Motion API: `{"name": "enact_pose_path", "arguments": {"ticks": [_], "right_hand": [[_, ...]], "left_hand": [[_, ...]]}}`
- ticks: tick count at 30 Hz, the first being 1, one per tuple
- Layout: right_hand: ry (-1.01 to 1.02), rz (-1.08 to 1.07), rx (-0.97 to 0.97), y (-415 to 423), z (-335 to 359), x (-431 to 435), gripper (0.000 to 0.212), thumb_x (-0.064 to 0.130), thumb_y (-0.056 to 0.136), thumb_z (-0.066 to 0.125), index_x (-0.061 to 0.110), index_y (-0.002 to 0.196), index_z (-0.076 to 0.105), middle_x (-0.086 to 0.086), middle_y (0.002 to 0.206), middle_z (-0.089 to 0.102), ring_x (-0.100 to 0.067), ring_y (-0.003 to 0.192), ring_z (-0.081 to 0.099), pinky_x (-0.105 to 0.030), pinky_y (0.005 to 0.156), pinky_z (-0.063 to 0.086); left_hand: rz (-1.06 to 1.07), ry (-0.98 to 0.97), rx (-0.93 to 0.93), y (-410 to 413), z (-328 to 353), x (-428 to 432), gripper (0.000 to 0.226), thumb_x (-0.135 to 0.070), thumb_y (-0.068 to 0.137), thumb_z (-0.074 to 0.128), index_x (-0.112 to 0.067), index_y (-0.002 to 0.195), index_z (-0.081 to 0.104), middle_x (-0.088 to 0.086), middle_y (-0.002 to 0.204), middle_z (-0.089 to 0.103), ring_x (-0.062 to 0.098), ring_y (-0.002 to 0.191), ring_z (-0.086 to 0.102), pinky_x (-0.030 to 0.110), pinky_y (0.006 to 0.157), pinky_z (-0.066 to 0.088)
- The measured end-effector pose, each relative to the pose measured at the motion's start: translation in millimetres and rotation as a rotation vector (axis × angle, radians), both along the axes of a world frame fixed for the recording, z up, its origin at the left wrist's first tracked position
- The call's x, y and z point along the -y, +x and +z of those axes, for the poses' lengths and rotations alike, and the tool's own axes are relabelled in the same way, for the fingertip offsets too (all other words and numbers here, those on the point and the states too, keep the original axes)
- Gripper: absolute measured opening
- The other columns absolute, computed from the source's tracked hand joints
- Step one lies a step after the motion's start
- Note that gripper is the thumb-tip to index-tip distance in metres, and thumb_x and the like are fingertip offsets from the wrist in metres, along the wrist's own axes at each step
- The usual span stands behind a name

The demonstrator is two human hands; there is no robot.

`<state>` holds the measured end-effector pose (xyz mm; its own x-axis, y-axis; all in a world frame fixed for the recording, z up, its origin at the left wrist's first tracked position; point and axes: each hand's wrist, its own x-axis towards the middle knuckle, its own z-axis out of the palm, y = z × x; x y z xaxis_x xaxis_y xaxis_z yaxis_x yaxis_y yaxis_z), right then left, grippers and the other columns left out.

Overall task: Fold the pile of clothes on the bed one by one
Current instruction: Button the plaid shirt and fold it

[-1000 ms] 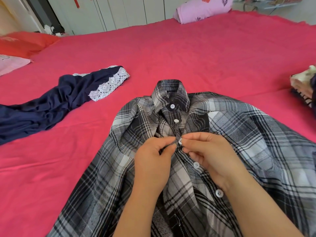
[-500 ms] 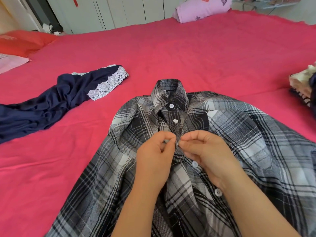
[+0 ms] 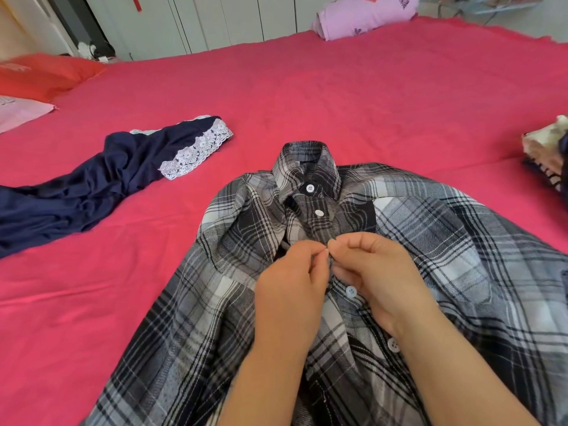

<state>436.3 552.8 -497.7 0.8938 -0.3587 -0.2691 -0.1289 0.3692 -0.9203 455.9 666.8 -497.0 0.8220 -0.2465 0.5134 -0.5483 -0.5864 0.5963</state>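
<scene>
A grey and black plaid shirt [image 3: 461, 241] lies front side up on the bed [image 3: 338, 87], close to the person, with its collar [image 3: 307, 161] pointing away. Both forearms come in from the lower edge and meet over the middle of the shirt's front.

The left hand [image 3: 292, 287] shows its back to the camera. Its thumb and forefinger are bent and pressed together, and they pinch the edge of the button strip. The other fingers are curled under the palm. The right hand [image 3: 378, 272] is turned a little inward. Its thumb and forefinger also pinch the strip from the other side, and the tips of the two hands almost touch each other. The rest of its fingers are loosely curled. What lies between the fingertips is hidden.

Two white buttons [image 3: 319, 213] above the hands are closed. Two more buttons [image 3: 351, 291] show below, beside the right wrist.

A dark blue garment [image 3: 92, 186] with white lace trim [image 3: 196, 152] lies crumpled to the left, well apart from the shirt. At the right edge a pile of clothes [image 3: 547, 155] is partly in view. A purple pillow [image 3: 362, 16] lies at the far side of the bed, and a red pillow [image 3: 46, 72] at the far left.
</scene>
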Motion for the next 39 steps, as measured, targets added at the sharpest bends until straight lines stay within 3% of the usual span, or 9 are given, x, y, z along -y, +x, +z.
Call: {"name": "enact_pose_path", "arguments": {"ticks": [5,10,14,19,23,29,32,35,39], "right_hand": [[-0.009,-0.041,-0.024,2,-1,-3,0.015,0.001,0.085,0.063,0.015,0.089,0.063,-0.005,0.081,0.067,-0.011,0.070,0.061,-0.016,0.057,0.050],[-0.321,-0.017,-0.022,4,-1,-8,0.023,0.005,0.085,0.062,0.026,0.092,0.060,-0.003,0.088,0.069,-0.014,0.080,0.064,-0.028,0.076,0.051],[-0.483,-0.029,0.028,1,1,-7,0.025,0.008,0.084,0.064,0.032,0.087,0.058,0.007,0.078,0.065,0.003,0.062,0.057,-0.013,0.059,0.043],[-0.700,0.013,0.096,1,0,-9,0.032,0.006,0.083,0.061,0.036,0.091,0.055,0.011,0.075,0.061,0.003,0.070,0.057,-0.006,0.061,0.042],[-0.836,0.021,0.143,1,3,-4,0.028,0.011,0.085,0.063,0.036,0.094,0.056,0.012,0.080,0.064,0.001,0.071,0.058,-0.013,0.068,0.046],[-1.075,0.134,-0.060,-16,9,17,0.022,0.018,0.084,0.067,0.033,0.072,0.056,0.018,0.072,0.061,0.011,0.065,0.055,0.000,0.059,0.038],[-1.230,0.288,-0.130,-27,8,16,0.017,0.022,0.083,0.069,0.037,0.080,0.061,0.023,0.075,0.056,0.003,0.072,0.054,-0.005,0.062,0.037],[-1.390,0.305,-0.156,-31,5,8,0.010,0.022,0.085,0.065,0.030,0.090,0.066,0.011,0.085,0.057,-0.012,0.086,0.057,-0.025,0.078,0.046],[-1.400,0.253,-0.141,-38,7,8,0.015,0.017,0.086,0.063,0.028,0.077,0.058,0.012,0.082,0.052,-0.011,0.082,0.056,-0.025,0.071,0.046]], "left_hand": [[-0.014,-0.051,-0.111,3,1,1,0.005,-0.020,0.084,0.066,-0.023,0.081,0.068,-0.016,0.068,0.060,0.003,0.071,0.057,0.014,0.069,0.043],[0.058,-0.006,-0.188,3,3,7,0.014,-0.023,0.091,0.054,-0.028,0.078,0.052,-0.016,0.071,0.052,-0.002,0.070,0.050,0.011,0.065,0.039],[0.091,0.000,-0.361,10,6,7,0.016,-0.019,0.094,0.050,-0.025,0.079,0.049,-0.014,0.075,0.053,-0.004,0.068,0.045,0.001,0.065,0.034],[0.108,0.073,-0.514,17,9,6,0.018,-0.018,0.096,0.042,-0.017,0.081,0.051,-0.006,0.079,0.054,0.004,0.065,0.042,0.014,0.051,0.030],[0.031,-0.212,-0.786,20,15,1,0.029,-0.023,0.095,0.048,-0.019,0.068,0.057,-0.008,0.071,0.057,0.007,0.065,0.046,0.023,0.056,0.032],[0.045,-0.117,-0.532,10,18,-7,0.024,-0.041,0.090,0.049,-0.025,0.076,0.062,-0.015,0.080,0.064,-0.003,0.076,0.054,0.006,0.062,0.036],[-0.020,0.005,-0.504,-2,20,-18,0.027,-0.055,0.074,0.058,-0.031,0.085,0.062,-0.021,0.081,0.060,-0.007,0.077,0.055,0.005,0.060,0.037],[-0.037,0.185,-0.426,-10,18,-26,0.022,-0.039,0.076,0.071,-0.029,0.094,0.064,-0.018,0.088,0.062,0.000,0.085,0.057,0.015,0.071,0.041],[0.031,0.227,-0.333,-20,19,-33,0.015,-0.032,0.084,0.065,-0.021,0.074,0.063,-0.009,0.073,0.060,0.009,0.070,0.055,0.020,0.060,0.037]]}}
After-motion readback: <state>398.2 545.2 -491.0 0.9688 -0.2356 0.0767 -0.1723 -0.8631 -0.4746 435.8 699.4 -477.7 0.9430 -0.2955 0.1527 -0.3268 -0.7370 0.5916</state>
